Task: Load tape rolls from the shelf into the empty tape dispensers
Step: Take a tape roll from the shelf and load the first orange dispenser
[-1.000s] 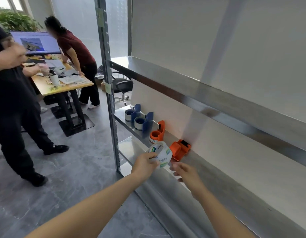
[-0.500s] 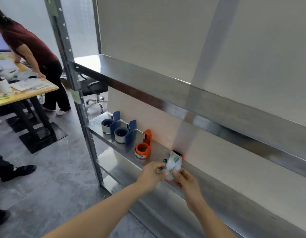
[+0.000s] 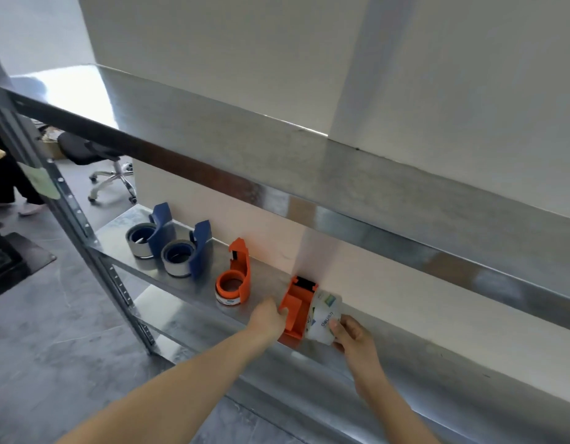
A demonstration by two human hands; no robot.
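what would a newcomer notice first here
The two hands at the shelf edge: the left hand steadies an orange dispenser while the right hand presses a tape roll against its side. Left of them stand another orange dispenser and two blue dispensers, all loaded.

The shelf (image 3: pixel 277 283) is bare galvanised metal, dull grey with a mottled sheen and bright glare patches. The dispensers, orange (image 3: pixel 293 310) and blue (image 3: pixel 199 251), look like smooth matt plastic. The tape roll (image 3: pixel 323 315) has a glossy printed wrapper. The floor (image 3: pixel 53 331) is polished grey stone.
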